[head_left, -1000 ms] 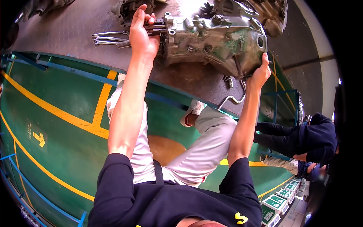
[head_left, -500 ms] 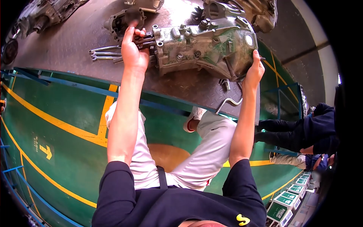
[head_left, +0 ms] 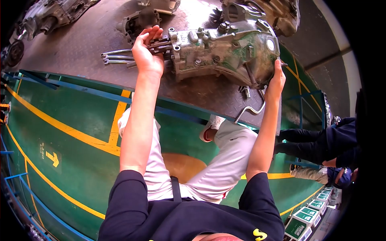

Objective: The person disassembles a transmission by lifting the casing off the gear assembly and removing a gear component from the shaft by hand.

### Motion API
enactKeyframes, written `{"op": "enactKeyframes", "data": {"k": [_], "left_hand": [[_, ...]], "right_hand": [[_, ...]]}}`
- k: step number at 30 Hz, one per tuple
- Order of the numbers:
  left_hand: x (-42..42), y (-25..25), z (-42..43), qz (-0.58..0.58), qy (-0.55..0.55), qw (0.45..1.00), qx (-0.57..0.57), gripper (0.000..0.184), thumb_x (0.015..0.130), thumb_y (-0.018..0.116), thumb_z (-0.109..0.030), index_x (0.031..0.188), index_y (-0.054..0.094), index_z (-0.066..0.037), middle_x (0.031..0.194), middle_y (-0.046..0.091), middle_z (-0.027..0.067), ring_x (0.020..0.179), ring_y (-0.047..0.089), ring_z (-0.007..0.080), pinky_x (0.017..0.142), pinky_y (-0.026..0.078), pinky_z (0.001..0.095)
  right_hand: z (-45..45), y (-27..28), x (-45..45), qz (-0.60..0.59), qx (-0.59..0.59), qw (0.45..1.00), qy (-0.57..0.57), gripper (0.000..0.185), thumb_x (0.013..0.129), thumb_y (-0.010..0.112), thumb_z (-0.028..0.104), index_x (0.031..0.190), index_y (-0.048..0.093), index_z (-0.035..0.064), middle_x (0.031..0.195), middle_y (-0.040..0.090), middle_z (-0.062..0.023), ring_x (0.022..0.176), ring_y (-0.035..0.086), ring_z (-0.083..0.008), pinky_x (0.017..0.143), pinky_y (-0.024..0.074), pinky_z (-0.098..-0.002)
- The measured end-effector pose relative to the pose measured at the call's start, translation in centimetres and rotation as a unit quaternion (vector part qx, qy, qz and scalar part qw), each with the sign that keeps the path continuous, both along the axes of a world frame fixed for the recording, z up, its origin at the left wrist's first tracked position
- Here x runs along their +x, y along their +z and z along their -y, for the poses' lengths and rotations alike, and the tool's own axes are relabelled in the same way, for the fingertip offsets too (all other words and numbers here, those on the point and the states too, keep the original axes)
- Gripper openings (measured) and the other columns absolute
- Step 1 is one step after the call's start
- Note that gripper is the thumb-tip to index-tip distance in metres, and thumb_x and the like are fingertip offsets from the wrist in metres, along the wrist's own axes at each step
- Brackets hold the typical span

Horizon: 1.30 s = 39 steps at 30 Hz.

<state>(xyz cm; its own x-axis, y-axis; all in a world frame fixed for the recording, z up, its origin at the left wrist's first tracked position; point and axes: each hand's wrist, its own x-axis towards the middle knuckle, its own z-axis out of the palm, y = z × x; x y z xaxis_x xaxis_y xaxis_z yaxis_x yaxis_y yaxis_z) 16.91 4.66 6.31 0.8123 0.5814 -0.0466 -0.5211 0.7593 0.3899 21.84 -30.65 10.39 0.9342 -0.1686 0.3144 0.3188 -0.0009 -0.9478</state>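
Observation:
A large metal gearbox housing [head_left: 221,52], stained green in places, lies on its side on the metal-topped bench. Dark rods [head_left: 161,46] stick out of its left end. My left hand [head_left: 148,54] is cupped beside these rods, palm towards them, its fingers extended and its thumb apart. Whether the palm presses on the rods I cannot tell. At the wide right end, my right hand [head_left: 276,78] grips the housing's rim, with some of its fingers hidden behind the edge. Several wrenches [head_left: 116,59] lie left of my left hand.
Behind the housing stand a smaller open casting [head_left: 140,22] and other gearbox parts [head_left: 277,14]. A bent metal bar [head_left: 251,109] and a socket [head_left: 246,92] lie near the bench's front edge [head_left: 181,105]. Another person [head_left: 333,140] is to the right.
The view has shifted, so the bench and housing appear slightly farther right and lower. My left fingers have straightened from a more curled pose. My right hand stays at the housing's rim.

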Motion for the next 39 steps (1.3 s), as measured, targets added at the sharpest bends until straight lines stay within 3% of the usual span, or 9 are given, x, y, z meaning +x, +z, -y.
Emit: {"op": "enactKeyframes", "data": {"k": [6,9,11,23,29,39], "left_hand": [[-0.1,0.0,-0.9,-0.019,0.003,0.997,0.069,0.023,0.089,0.047,-0.010,0.103,0.061,0.001,0.106,0.069,0.0188,0.102,0.066,0.0304,0.098,0.049,0.0394],[-0.2,0.1,-0.9,-0.031,0.001,0.991,0.128,0.022,0.088,0.048,-0.010,0.103,0.062,0.000,0.105,0.070,0.0179,0.102,0.066,0.0292,0.098,0.049,0.0388],[-0.2,0.0,-0.9,-0.027,-0.007,0.989,0.145,0.022,0.088,0.048,-0.010,0.102,0.062,-0.001,0.106,0.070,0.0173,0.102,0.066,0.0288,0.097,0.049,0.0385],[-0.3,-0.1,-2.3,-0.039,-0.025,0.991,0.122,0.023,0.086,0.048,-0.013,0.101,0.062,-0.003,0.105,0.070,0.0161,0.102,0.066,0.0281,0.096,0.048,0.0399],[-0.5,-0.1,-1.5,-0.022,-0.040,0.990,0.134,0.023,0.087,0.047,-0.015,0.097,0.065,-0.003,0.102,0.071,0.0161,0.100,0.066,0.0265,0.097,0.047,0.0387],[-0.4,-0.1,-1.1,-0.016,-0.048,0.986,0.159,0.023,0.088,0.049,-0.014,0.096,0.067,-0.003,0.097,0.071,0.0131,0.095,0.067,0.0239,0.091,0.051,0.0350]], "right_hand": [[0.5,-0.8,-0.1,-0.016,-0.003,1.000,0.019,0.048,0.097,0.057,0.036,0.123,0.058,-0.0045,0.118,0.063,-0.0110,0.105,0.060,-0.0177,0.096,0.0439,-0.0293],[0.5,-0.9,-0.1,0.002,0.009,1.000,0.009,0.046,0.095,0.061,0.038,0.109,0.065,-0.0053,0.105,0.064,-0.0063,0.095,0.057,-0.0124,0.087,0.0435,-0.0259],[1.3,-1.2,0.2,-0.024,-0.017,0.999,0.020,0.049,0.097,0.057,0.037,0.122,0.058,-0.0049,0.119,0.062,-0.0114,0.106,0.059,-0.0182,0.097,0.0434,-0.0295],[1.3,-1.1,-0.3,0.001,-0.029,1.000,-0.003,0.048,0.096,0.056,0.039,0.119,0.060,-0.0034,0.118,0.062,-0.0099,0.109,0.057,-0.0182,0.098,0.0405,-0.0306],[-0.1,-0.5,-1.0,-0.055,0.082,0.995,-0.012,0.049,0.095,0.058,0.037,0.122,0.057,-0.0040,0.125,0.058,-0.0117,0.116,0.055,-0.0221,0.104,0.0384,-0.0345],[0.2,-0.4,-0.5,-0.042,0.079,0.996,-0.006,0.049,0.096,0.056,0.037,0.126,0.055,-0.0014,0.130,0.056,-0.0101,0.122,0.052,-0.0220,0.106,0.0369,-0.0368]]}}
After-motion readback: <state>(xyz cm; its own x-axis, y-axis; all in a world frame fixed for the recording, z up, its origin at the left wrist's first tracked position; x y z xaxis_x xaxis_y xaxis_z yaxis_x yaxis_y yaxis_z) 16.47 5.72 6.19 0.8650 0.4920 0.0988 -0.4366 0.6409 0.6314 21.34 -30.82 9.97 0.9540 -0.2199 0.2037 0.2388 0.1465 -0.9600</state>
